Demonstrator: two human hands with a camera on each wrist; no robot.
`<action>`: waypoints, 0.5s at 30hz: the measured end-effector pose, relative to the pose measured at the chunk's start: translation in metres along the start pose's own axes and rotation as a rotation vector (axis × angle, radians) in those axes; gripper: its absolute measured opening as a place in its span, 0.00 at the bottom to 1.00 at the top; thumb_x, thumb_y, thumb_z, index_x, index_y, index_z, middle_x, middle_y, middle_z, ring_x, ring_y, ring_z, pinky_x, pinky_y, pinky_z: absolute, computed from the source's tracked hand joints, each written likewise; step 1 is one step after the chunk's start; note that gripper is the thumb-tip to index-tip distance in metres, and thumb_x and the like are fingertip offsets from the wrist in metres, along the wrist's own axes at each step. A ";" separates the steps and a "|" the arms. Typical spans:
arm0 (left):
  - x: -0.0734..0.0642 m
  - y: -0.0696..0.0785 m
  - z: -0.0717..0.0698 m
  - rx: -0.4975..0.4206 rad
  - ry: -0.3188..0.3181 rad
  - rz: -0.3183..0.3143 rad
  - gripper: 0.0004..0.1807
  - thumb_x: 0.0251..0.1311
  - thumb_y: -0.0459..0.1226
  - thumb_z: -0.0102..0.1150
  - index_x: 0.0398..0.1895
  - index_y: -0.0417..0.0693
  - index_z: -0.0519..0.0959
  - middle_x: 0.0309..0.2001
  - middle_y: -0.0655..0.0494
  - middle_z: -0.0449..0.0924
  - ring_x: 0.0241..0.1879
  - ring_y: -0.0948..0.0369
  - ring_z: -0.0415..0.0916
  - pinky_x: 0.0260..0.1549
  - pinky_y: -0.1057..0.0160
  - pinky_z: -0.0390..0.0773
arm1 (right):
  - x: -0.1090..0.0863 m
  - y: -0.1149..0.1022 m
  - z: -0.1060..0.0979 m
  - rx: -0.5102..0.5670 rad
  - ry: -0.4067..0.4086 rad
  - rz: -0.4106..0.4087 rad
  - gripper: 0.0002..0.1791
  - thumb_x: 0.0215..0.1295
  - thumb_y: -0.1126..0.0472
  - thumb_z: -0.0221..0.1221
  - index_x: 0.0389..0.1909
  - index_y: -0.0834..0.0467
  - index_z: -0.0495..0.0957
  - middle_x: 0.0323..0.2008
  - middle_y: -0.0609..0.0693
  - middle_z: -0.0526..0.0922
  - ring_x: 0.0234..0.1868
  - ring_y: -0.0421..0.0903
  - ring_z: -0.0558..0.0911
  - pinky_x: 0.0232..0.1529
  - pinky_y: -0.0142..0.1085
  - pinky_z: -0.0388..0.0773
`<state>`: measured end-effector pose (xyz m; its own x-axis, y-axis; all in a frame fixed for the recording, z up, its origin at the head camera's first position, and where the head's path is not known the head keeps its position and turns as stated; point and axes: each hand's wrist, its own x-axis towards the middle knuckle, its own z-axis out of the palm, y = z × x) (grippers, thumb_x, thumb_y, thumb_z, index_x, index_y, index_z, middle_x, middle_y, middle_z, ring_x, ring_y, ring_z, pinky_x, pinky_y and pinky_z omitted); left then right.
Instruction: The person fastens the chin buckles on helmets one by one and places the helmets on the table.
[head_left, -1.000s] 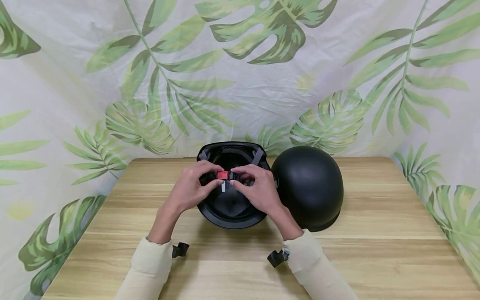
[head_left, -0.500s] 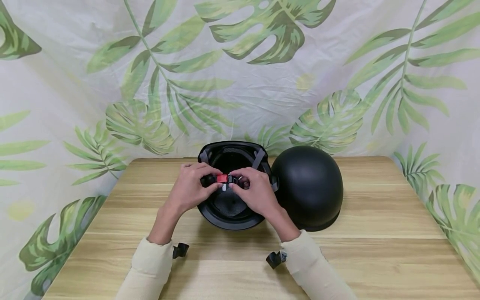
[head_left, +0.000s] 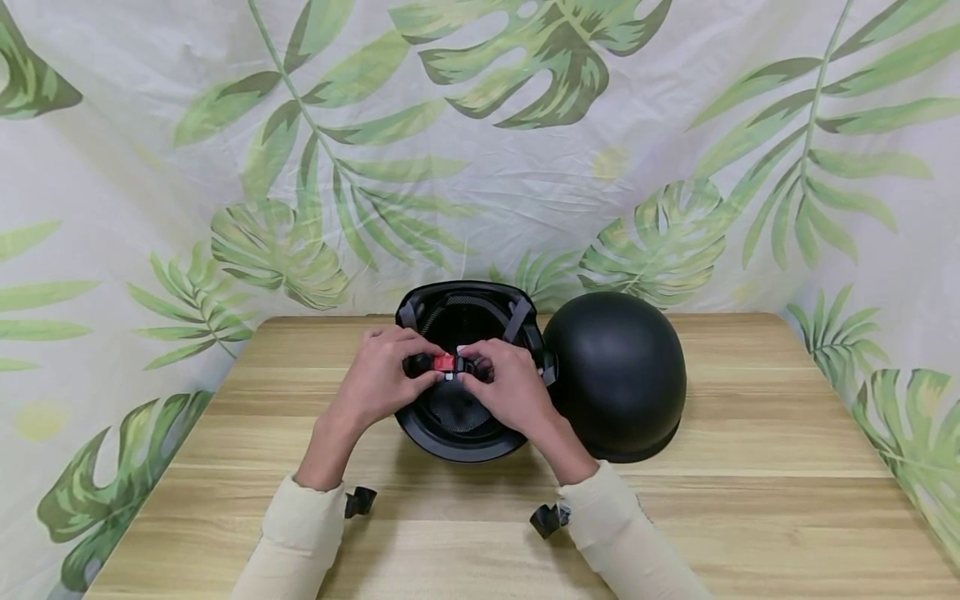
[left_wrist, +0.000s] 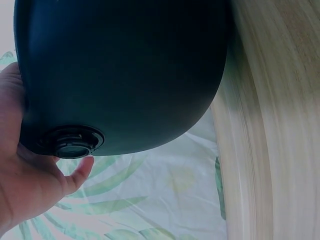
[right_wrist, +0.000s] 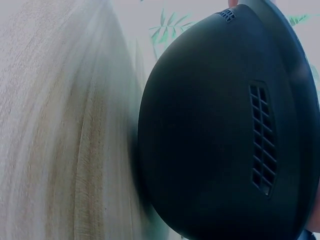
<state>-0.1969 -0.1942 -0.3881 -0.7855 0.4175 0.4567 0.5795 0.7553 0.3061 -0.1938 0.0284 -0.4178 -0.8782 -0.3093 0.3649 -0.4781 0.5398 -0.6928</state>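
A black helmet (head_left: pixel 463 452) lies upside down on the table, its padded hollow and grey straps (head_left: pixel 518 321) facing up. Over that hollow, my left hand (head_left: pixel 381 373) pinches the red half of a chin-strap buckle (head_left: pixel 444 363) between thumb and forefinger. My right hand (head_left: pixel 516 385) pinches the buckle's black half (head_left: pixel 461 365), end to end against the red one. A small white tag (head_left: pixel 449 377) shows just below the buckle. The left wrist view has the shell's round side fitting (left_wrist: pixel 74 145) near my fingers. A slotted vent (right_wrist: pixel 263 140) appears in the right wrist view; the buckle is hidden in both.
A second black helmet (head_left: pixel 618 375), dome up, stands right beside the first on its right. Both are on a wood-grain table (head_left: pixel 765 417). Behind the table hangs a leaf-print cloth (head_left: pixel 525 192). Black wrist devices (head_left: pixel 550 520) stick out from the sleeves.
Both hands have moved slightly toward the person with the buckle, staying pinched on its two halves. Less of the white tag shows now. The second helmet has not moved.
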 end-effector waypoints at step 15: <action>-0.002 -0.009 0.001 -0.048 -0.033 0.019 0.18 0.56 0.37 0.83 0.49 0.46 0.91 0.48 0.50 0.89 0.53 0.48 0.84 0.59 0.39 0.73 | 0.000 -0.001 -0.005 0.097 0.095 -0.098 0.16 0.68 0.67 0.72 0.55 0.60 0.87 0.51 0.55 0.88 0.45 0.50 0.90 0.48 0.42 0.90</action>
<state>-0.2005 -0.2009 -0.3927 -0.7806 0.4483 0.4355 0.6033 0.7226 0.3376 -0.1937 0.0322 -0.4138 -0.8270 -0.2792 0.4879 -0.5620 0.4309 -0.7061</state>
